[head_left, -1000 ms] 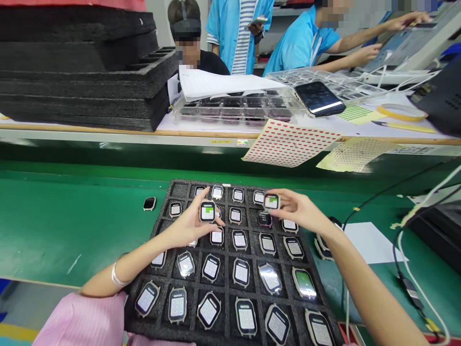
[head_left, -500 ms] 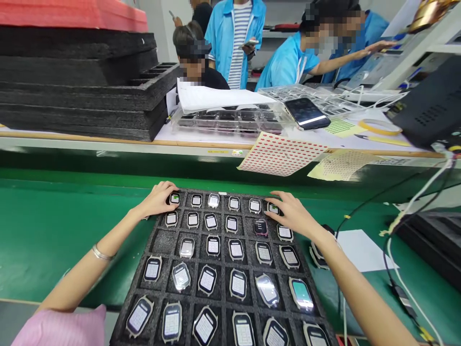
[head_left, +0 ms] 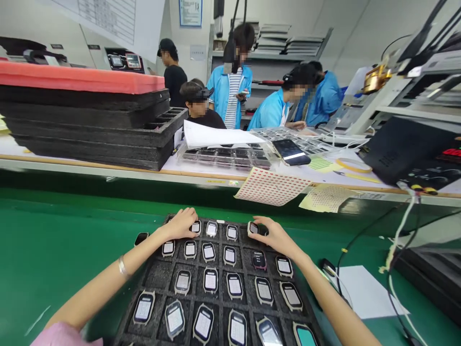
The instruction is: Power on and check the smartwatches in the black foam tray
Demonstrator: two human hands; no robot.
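A black foam tray [head_left: 158, 276] with square compartments lies on the green bench, holding several smartwatches with lit screens. At the back row, my left hand [head_left: 182, 224] has its fingers closed about the edges of a smartwatch [head_left: 195, 228] in the second compartment from the left. My right hand [head_left: 272, 234] pinches another smartwatch [head_left: 253, 228], which tilts in the fifth compartment of that row. A reddish-framed watch [head_left: 259, 260] sits in the second row, in front of my right hand. My left hand partly hides the back left corner compartment.
Stacked black foam trays [head_left: 90, 129] under a red sheet stand on the shelf at left. A phone [head_left: 291, 152] and tape roll [head_left: 353, 165] lie further right. One watch [head_left: 141, 238] rests beside the tray. Cables [head_left: 391, 259] hang at right; co-workers are behind.
The view has tilted upward. My left hand has shifted from the first to the second back-row watch, and my right hand from the sixth to the fifth.
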